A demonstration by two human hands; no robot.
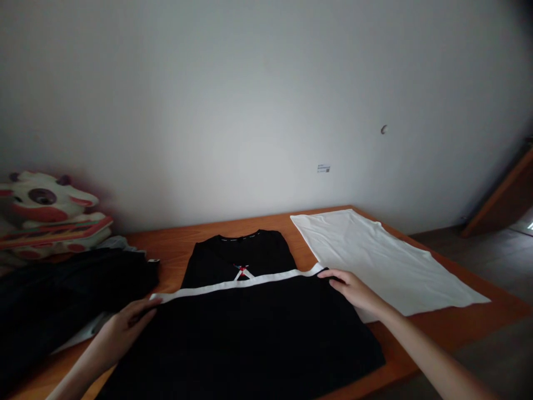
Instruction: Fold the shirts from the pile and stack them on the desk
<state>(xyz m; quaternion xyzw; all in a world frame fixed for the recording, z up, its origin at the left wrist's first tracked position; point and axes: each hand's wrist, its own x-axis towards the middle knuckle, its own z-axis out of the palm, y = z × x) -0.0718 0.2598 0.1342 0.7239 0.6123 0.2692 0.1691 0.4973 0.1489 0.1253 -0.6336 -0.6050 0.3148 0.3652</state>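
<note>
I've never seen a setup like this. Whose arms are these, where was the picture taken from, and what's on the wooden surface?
There is no machine here, just a person's two bare hands. The only picture comes from a camera worn on that person's head, looking forward and down. The left hand and right hand hold opposite ends of a white band edging black cloth. Just beyond is a black neckline. On the wooden surface, a white cloth lies spread to the right; dark clothes are heaped left, near a cow-shaped toy.

The head camera looks down across the table [172,250].
</note>
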